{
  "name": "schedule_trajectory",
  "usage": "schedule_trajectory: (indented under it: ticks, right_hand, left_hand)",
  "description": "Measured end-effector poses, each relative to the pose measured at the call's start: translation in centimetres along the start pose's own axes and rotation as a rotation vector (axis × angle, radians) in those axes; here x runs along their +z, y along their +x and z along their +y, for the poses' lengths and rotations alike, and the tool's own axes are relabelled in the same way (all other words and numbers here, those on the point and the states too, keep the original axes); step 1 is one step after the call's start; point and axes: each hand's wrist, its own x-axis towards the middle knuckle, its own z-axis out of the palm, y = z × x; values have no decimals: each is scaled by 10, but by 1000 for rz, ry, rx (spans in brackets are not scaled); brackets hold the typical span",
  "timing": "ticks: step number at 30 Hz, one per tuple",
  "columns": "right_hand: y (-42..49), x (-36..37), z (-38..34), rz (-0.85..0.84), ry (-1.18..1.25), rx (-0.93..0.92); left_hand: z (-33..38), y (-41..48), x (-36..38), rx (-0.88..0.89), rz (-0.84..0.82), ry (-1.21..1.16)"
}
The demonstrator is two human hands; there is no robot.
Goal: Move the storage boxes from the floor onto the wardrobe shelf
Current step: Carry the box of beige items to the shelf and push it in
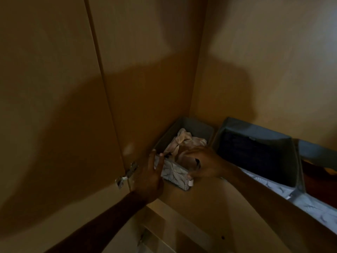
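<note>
We should push straight back, left hand [151, 178] flat against the leaf-print box [175, 175], right hand [206, 165] gripping its rim.

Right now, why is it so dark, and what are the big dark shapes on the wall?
Head view: the light is dim and warm. The dark shapes are soft shadows, probably the person's own, falling on the door and the back wall. The wide lens bends straight edges. The left hand and right hand on the box show little detail.
</note>
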Motion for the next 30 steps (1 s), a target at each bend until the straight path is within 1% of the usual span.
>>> schedule_trajectory:
  ticks: [3, 5, 8, 15, 19, 26, 30]
  right_hand:
    - [0, 4, 5, 128, -63, 129]
    - [0, 7, 7, 160, -160, 290]
    - [3, 8, 11, 178, -261, 476]
    - [14, 10, 25, 216, -319, 699]
    - [19, 6, 45, 193, -330, 765]
    - [23, 5, 62, 182, -295, 765]
    - [23, 5, 59, 187, -303, 758]
  left_hand:
    - [-3, 22, 1, -19, -60, 0]
    - [-5, 39, 3, -8, -92, -45]
    - [-4, 64, 4, -17, -147, 3]
    - [0, 106, 3, -28, -223, 74]
    - [1, 126, 8, -27, -259, 76]
    - [-2, 149, 19, -25, -309, 96]
    - [-5, 149, 24, -22, -288, 93]
